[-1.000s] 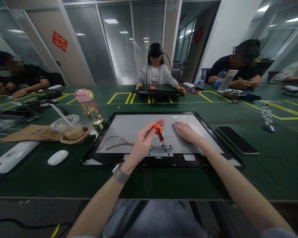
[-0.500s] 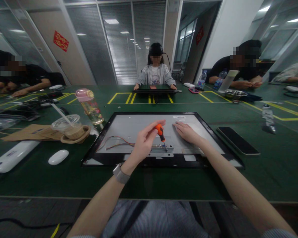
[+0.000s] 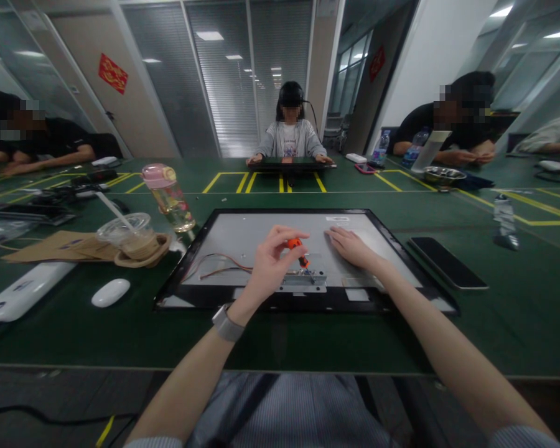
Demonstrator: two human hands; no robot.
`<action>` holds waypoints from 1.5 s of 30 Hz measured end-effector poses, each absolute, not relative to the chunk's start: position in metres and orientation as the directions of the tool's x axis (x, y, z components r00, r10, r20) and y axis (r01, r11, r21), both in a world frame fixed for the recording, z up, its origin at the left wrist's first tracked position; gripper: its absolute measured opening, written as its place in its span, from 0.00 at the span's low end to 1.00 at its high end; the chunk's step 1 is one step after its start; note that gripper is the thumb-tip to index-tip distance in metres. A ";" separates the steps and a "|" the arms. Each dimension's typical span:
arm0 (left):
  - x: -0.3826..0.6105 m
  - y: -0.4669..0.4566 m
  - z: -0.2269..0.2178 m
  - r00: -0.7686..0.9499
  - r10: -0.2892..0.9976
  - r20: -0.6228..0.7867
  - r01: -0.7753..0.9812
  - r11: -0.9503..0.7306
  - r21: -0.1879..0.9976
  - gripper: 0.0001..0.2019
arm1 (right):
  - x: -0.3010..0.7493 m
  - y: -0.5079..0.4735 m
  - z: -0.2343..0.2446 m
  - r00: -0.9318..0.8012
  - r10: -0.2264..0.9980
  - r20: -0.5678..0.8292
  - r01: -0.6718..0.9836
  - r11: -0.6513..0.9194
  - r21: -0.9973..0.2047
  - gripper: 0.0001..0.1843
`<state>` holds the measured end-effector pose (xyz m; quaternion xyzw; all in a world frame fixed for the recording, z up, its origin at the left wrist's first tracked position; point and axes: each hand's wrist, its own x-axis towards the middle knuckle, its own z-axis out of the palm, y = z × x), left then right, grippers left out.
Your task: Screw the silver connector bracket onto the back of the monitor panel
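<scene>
A flat display panel (image 3: 224, 242) with a black frame and grey back lies in front of me. My left hand (image 3: 274, 256) is closed around the orange and black handle of a screwdriver (image 3: 298, 247), which leans over a metal bracket (image 3: 303, 281) near the panel's front edge. Its tip is at the bracket, though exact contact is hard to make out. Thin wires (image 3: 224, 264) run left from the bracket. My right hand (image 3: 350, 246) lies flat on the panel's right half, fingers stretched out and holding nothing.
A phone (image 3: 447, 262) lies right of the panel. To the left are a white mouse (image 3: 111, 292), an iced drink cup (image 3: 133, 235) in a carton holder and a pink-lidded bottle (image 3: 170, 199). Across the table, a person (image 3: 289, 134) holds a dark panel.
The screwdriver handle has tilted further left, and my left fingers have shifted their grip around it. My right hand has stayed in place.
</scene>
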<state>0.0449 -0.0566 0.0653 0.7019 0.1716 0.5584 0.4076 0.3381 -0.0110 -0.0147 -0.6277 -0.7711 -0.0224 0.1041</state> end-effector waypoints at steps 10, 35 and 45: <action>0.046 -0.057 0.059 0.492 0.691 0.530 -0.451 -0.319 0.834 0.16 | 0.337 -0.011 -0.016 -0.186 0.964 0.188 0.975 0.205 -0.090 0.27; 0.047 -0.058 0.065 0.329 0.720 0.611 -0.302 -0.532 0.791 0.09 | 0.338 -0.010 -0.015 -0.184 0.966 0.181 0.973 0.205 -0.103 0.28; 0.043 -0.058 0.067 0.445 0.721 0.531 -0.326 -0.421 0.846 0.16 | 0.335 -0.013 -0.013 -0.179 0.967 0.180 0.975 0.198 -0.096 0.27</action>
